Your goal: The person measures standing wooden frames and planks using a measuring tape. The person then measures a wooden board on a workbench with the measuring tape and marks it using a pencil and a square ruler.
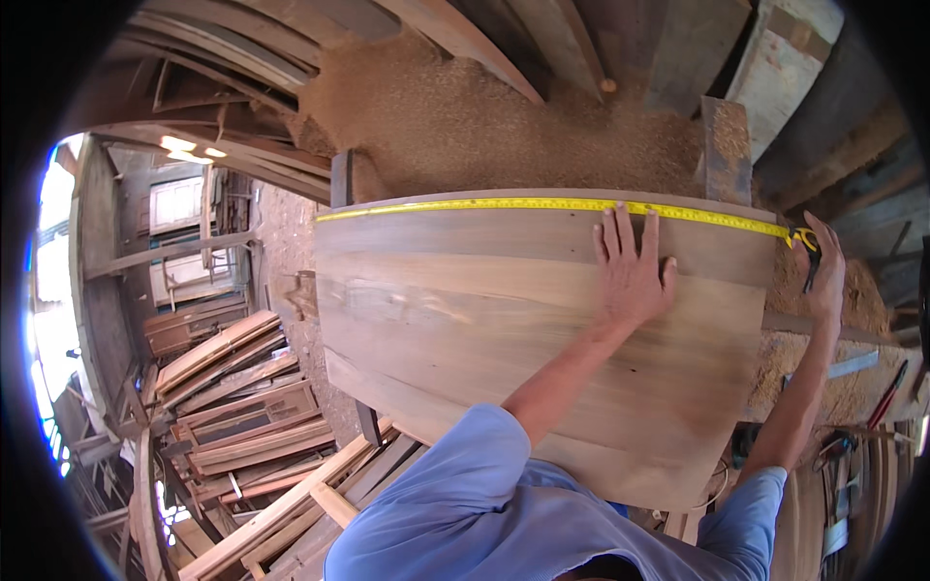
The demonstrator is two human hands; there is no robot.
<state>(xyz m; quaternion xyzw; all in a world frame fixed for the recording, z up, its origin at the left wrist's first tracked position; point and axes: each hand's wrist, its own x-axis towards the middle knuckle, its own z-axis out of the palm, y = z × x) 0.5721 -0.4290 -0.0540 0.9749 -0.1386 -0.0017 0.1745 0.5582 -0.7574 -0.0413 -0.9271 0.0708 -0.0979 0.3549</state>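
A yellow tape measure blade runs along the far edge of a wide, brownish wooden panel, from its left corner to its right. My left hand lies flat on the panel, fingers stretched out, with the fingertips touching the blade right of the middle. Just off the panel's right edge, my right hand is closed around the black and yellow tape measure case. The panel rests on wooden supports and reaches close to my body.
Sawdust is heaped beyond the panel. Planks lean at the back. Stacked boards and frames fill the left side. At right, a sawdust-covered beam carries a metal strip and a red-handled tool.
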